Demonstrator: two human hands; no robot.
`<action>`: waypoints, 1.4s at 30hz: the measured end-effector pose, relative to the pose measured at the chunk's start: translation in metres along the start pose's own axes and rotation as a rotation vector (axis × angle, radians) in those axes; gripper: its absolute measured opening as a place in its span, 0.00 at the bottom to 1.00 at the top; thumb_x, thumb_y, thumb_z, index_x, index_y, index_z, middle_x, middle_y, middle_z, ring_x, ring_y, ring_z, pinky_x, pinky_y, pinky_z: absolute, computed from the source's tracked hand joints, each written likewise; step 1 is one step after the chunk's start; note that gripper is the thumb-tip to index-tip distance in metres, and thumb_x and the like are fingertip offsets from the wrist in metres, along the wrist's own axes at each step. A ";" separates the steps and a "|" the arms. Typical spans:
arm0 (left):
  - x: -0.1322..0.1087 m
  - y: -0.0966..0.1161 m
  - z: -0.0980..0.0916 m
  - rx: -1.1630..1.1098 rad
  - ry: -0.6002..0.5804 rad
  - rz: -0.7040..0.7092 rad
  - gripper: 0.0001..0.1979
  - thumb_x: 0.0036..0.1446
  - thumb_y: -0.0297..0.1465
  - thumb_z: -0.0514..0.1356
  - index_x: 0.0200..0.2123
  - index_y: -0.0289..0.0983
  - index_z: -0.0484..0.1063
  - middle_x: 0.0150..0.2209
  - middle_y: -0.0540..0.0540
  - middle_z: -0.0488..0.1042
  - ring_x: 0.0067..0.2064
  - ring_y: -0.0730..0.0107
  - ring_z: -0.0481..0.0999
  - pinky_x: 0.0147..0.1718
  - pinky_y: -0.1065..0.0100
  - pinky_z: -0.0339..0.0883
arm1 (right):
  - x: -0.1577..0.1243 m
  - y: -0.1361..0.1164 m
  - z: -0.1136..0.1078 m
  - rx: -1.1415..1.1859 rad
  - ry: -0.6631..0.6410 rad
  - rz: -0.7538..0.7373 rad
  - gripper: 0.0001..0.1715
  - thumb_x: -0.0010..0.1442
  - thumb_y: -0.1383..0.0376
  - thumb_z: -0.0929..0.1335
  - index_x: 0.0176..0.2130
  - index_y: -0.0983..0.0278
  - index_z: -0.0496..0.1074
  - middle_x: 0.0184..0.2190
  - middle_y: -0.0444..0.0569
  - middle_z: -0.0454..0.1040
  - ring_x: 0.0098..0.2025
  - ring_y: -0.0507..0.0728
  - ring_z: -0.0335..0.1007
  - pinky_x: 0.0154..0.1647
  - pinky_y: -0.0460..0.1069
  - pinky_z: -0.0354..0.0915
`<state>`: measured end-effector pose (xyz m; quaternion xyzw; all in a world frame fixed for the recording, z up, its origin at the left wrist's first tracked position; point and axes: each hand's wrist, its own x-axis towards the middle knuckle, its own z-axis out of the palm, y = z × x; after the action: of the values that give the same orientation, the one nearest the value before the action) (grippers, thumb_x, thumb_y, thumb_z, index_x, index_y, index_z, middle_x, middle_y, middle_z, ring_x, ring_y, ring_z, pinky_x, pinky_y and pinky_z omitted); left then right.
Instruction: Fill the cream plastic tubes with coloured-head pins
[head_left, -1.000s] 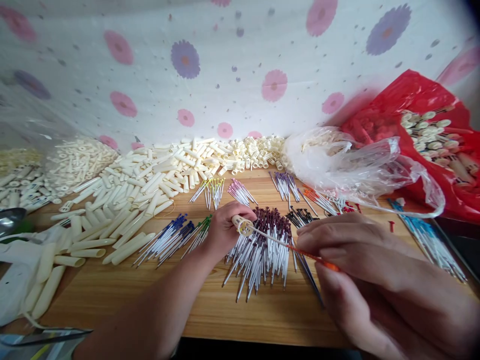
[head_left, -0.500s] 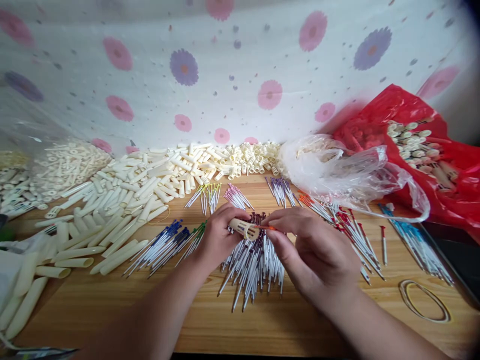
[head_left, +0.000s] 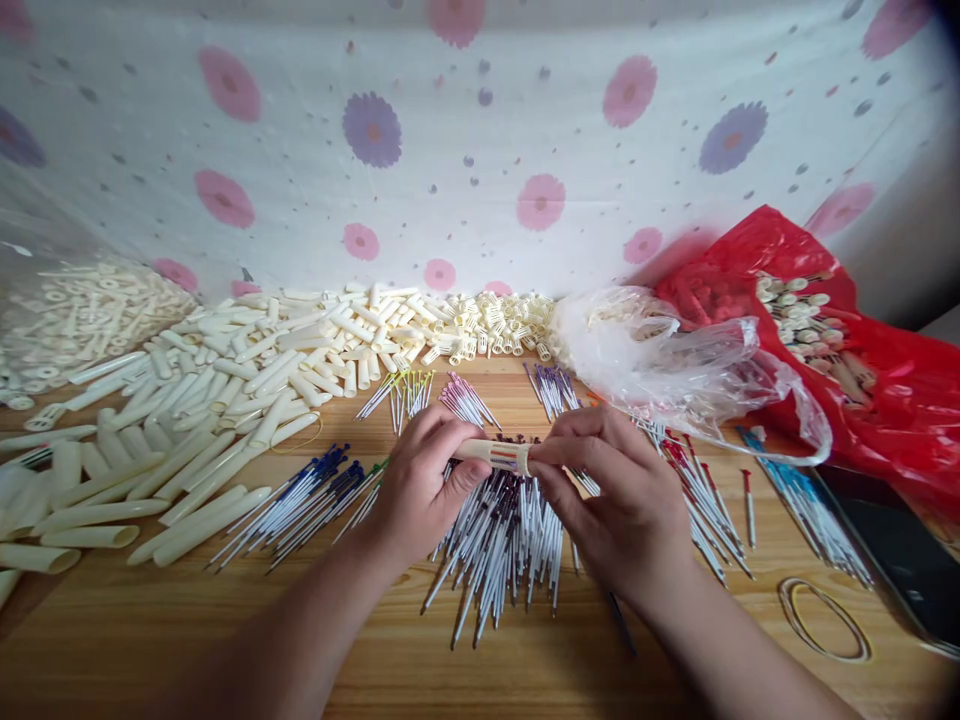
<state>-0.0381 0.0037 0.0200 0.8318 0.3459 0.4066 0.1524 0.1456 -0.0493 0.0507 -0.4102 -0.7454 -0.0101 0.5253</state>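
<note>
My left hand [head_left: 431, 485] is closed round a cream slotted pen barrel [head_left: 487, 453], held level above the table. Dark and coloured bits show in its slots. The fingers of my right hand [head_left: 611, 485] are pinched at the barrel's right end and cover it. Below both hands fans a large bunch of pen refills [head_left: 502, 560] with white tubes and dark purple tops. Blue-topped refills [head_left: 300, 500] lie left of my left hand, red-topped refills [head_left: 709, 505] to the right of my right hand.
Cream barrel tubes [head_left: 247, 370] heap along the back and left. Yellow refills [head_left: 411, 390], pink refills [head_left: 466, 398] and purple refills [head_left: 551, 388] lie behind my hands. At right are a clear bag [head_left: 675, 370], a red bag [head_left: 900, 390], light-blue refills [head_left: 810, 505], a phone [head_left: 900, 560] and rubber bands [head_left: 825, 620].
The orange-tipped refill at the barrel's open end is no longer visible. The barrel has turned more sideways, and my right fingers have closed on its end. The view has shifted slightly.
</note>
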 end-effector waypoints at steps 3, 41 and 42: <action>0.000 0.000 0.001 0.048 0.034 0.027 0.23 0.61 0.48 0.48 0.37 0.35 0.71 0.35 0.44 0.68 0.39 0.63 0.68 0.39 0.62 0.62 | 0.002 0.002 0.000 0.141 -0.035 0.089 0.04 0.56 0.73 0.68 0.30 0.66 0.70 0.29 0.47 0.69 0.34 0.50 0.66 0.35 0.46 0.63; -0.001 -0.017 0.015 -0.249 -0.052 -0.358 0.14 0.55 0.42 0.58 0.30 0.37 0.66 0.27 0.52 0.67 0.30 0.71 0.67 0.33 0.70 0.60 | -0.091 0.123 -0.146 -0.898 -0.503 0.973 0.18 0.58 0.61 0.63 0.43 0.67 0.74 0.36 0.60 0.78 0.40 0.65 0.74 0.37 0.52 0.62; 0.000 -0.018 0.015 -0.245 -0.057 -0.350 0.13 0.55 0.42 0.58 0.30 0.37 0.66 0.27 0.52 0.67 0.30 0.70 0.67 0.34 0.70 0.61 | -0.090 0.123 -0.142 -0.899 -0.509 0.984 0.18 0.57 0.62 0.63 0.43 0.67 0.74 0.37 0.60 0.78 0.41 0.65 0.74 0.37 0.52 0.61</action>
<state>-0.0342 0.0165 0.0008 0.7455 0.4285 0.3891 0.3306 0.3425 -0.0850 -0.0086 -0.8655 -0.4971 0.0179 0.0588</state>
